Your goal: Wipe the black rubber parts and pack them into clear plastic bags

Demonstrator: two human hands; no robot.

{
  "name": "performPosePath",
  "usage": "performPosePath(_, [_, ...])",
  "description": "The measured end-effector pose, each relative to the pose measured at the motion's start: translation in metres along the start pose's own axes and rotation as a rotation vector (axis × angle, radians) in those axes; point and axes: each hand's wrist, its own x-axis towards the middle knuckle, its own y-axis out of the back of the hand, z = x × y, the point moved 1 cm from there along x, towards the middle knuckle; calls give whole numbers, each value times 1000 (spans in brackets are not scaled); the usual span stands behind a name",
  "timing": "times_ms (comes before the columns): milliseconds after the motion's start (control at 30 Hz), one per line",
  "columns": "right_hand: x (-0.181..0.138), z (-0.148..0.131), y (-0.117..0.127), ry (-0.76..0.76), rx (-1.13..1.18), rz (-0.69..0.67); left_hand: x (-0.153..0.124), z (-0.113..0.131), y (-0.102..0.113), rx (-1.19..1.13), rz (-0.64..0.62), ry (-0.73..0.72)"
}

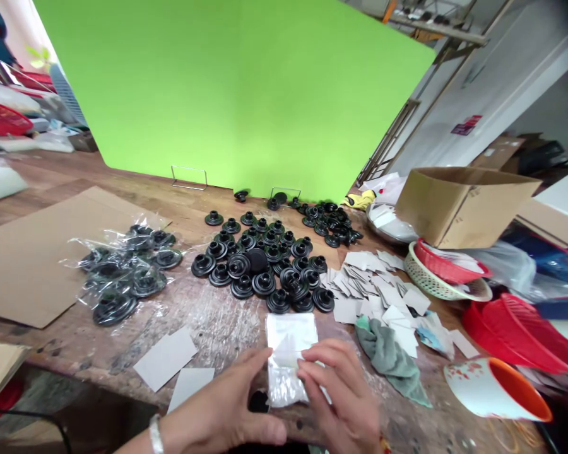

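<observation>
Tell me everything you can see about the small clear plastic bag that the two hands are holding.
The small clear plastic bag is thin, glossy and whitish, crinkled at its lower end. It lies nearly flat near the front edge of the worn wooden table, long side pointing away from the person. The left hand grips its left edge, the right hand presses its right side. A small black part shows just beside its lower left corner. What is inside cannot be told.
</observation>
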Motion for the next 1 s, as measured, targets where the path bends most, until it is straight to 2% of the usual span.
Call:
performPosePath(100, [5, -8, -16, 229, -69, -59, -6, 11, 9, -358, 24, 44])
performPosePath(200, [5, -18, -38, 400, -88, -100, -7, 4, 15, -532, 223, 158])
performPosePath(300, [8, -22, -49, 424, -26, -124, -8, -11, 24, -577, 437, 144])
performPosePath(367, [13, -18, -50, 262, 42, -139, -10, -19, 31, -534, 497, 95])
performPosePath(467, [25, -6, -54, -213, 198, -215, -15, -22, 36, -428, 461, 32])
performPosePath(533, [33, 2, -63, -516, 437, -314, -18, -21, 36, -358, 446, 11])
performPosePath(600, [42, 8, -74, -718, 691, -444, -20, -18, 38, -296, 476, 9])
performPosePath(667, [48, 10, -82, -812, 791, -519, -24, -17, 43, -278, 548, 4])
performPosePath(733, [53, 10, -87, -812, 746, -501, -28, -16, 50, -296, 584, 5])
performPosePath(800, [56, 7, -90, -795, 707, -446, -33, -17, 57, -311, 570, 34])
performPosePath(867, [57, 3, -94, -811, 763, -438, -37, -19, 60, -279, 542, 64])
performPosePath(1000, [59, -6, -104, -914, 997, -586, -42, -22, 63, -59, 601, 15])
